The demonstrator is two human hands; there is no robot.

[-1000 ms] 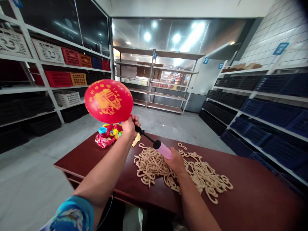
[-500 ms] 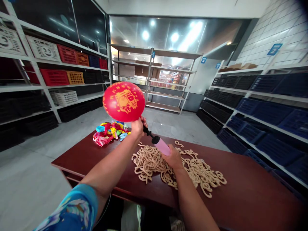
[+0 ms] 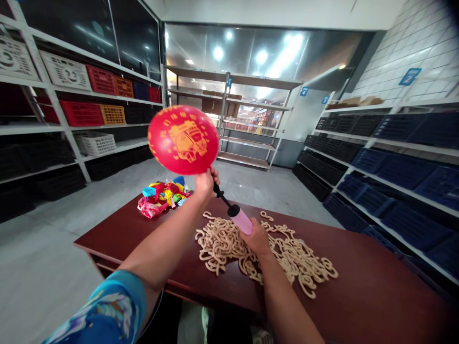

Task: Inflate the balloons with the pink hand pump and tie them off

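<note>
A red balloon (image 3: 182, 139) with a yellow print is blown up and sits on the black nozzle end of a pink hand pump (image 3: 241, 221). My left hand (image 3: 205, 182) is closed round the balloon's neck and the pump's black tip, held up above the table. My right hand (image 3: 257, 237) grips the pink barrel of the pump lower down, just over a heap of beige curly clips (image 3: 268, 251). A pile of flat coloured balloons (image 3: 162, 195) lies on the far left corner of the dark red table (image 3: 358, 296).
Metal shelving with red, orange, white and black crates (image 3: 81, 113) lines the left wall. Dark blue crates (image 3: 401, 172) fill the shelves on the right. A bare shelf rack (image 3: 229, 119) stands at the back across open grey floor.
The balloon has grown since half a second ago and sits higher. My right hand has pushed the pump barrel in toward my left hand; the black rod is shorter than a second ago.
</note>
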